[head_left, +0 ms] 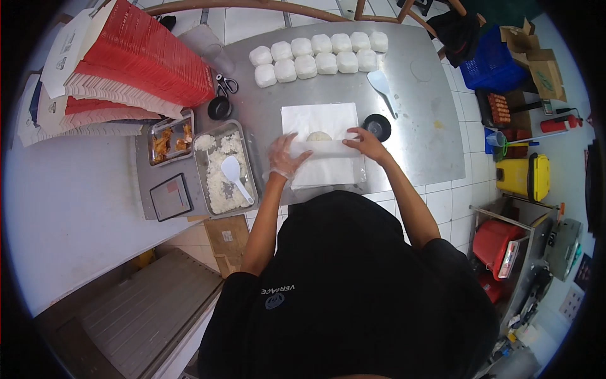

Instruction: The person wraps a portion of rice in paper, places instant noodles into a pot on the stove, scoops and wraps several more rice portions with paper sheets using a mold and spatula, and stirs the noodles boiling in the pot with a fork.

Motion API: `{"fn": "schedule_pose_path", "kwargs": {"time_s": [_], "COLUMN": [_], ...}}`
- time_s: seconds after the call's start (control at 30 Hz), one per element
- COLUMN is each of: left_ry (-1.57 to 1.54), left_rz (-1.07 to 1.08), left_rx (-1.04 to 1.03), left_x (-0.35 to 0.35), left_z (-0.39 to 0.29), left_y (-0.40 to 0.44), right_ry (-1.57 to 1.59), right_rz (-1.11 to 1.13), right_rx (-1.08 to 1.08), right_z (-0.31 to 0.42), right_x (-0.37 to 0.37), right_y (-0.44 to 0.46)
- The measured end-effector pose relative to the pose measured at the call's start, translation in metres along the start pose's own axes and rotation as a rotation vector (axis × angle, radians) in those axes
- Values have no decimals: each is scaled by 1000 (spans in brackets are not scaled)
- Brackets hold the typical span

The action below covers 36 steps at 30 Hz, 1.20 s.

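Rice ball (319, 136): lying on the white paper (319, 117) near the middle of the metal table (429, 136), its upper part showing above a folded edge of paper that is covering its lower part; its full shape is hidden.
Left hand (287, 156): wearing a clear plastic glove and pinching the left end of the folded edge, thumb reaching inward below it and fingers bending above it, the gap between them looking moderate; how firmly it is pressing, I cannot tell.
Right hand (366, 144): holding the right end of the same fold between thumb and fingertips, in a narrower grip than the left.
Paper fold: stretching between the two hands, running roughly straight across just below the visible rice, with more white paper lying flat above and below.
Right of the paper: a black bowl (377, 127) is sitting just beside the right hand, and a white paddle (381, 85) is lying farther up the table, its handle pointing down toward the bowl.
Top of the table: white wrapped bundles (326, 63) are standing close together in two rows, seven in the far row and six in the near one.
Left of the paper: a metal tray (254, 174) is holding loose white rice (218, 189), with a white rice spoon (231, 169) resting on it; a smaller tray (153, 140) is holding brown food pieces (162, 144).
Beyond the trays: a small black dish (219, 108) and scissors (225, 84) are lying near a tall stack of red and white cartons (142, 57).
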<state>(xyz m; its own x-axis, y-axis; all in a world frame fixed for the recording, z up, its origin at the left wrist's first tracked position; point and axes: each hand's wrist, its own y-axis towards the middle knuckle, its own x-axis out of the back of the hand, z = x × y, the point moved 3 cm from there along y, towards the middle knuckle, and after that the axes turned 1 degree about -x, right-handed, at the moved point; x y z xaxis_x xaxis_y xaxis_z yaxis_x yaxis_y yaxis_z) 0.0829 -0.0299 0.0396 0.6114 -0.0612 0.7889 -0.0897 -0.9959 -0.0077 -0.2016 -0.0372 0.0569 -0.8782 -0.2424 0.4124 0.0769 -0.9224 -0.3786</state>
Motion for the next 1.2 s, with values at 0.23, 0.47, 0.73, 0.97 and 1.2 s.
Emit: {"fn": "schedule_pose_path", "kwargs": {"time_s": [0.23, 0.47, 0.73, 0.97, 1.2], "left_ry": [416, 400, 438, 493, 270], "left_rz": [254, 151, 152, 624, 19], "left_rx": [-327, -391, -295, -302, -524], "left_x": [-10, -11, -10, 8, -35], "left_z": [-57, -47, -62, -84, -60], "left_y": [10, -17, -25, -39, -24], "right_ry": [36, 51, 66, 124, -77], "right_rz": [186, 175, 234, 136, 81], "right_rx": [-81, -69, -119, -22, -193], "right_z": [10, 2, -4, -8, -51], "right_x": [-3, -4, -8, -7, -3], "right_y": [13, 8, 16, 13, -17]}}
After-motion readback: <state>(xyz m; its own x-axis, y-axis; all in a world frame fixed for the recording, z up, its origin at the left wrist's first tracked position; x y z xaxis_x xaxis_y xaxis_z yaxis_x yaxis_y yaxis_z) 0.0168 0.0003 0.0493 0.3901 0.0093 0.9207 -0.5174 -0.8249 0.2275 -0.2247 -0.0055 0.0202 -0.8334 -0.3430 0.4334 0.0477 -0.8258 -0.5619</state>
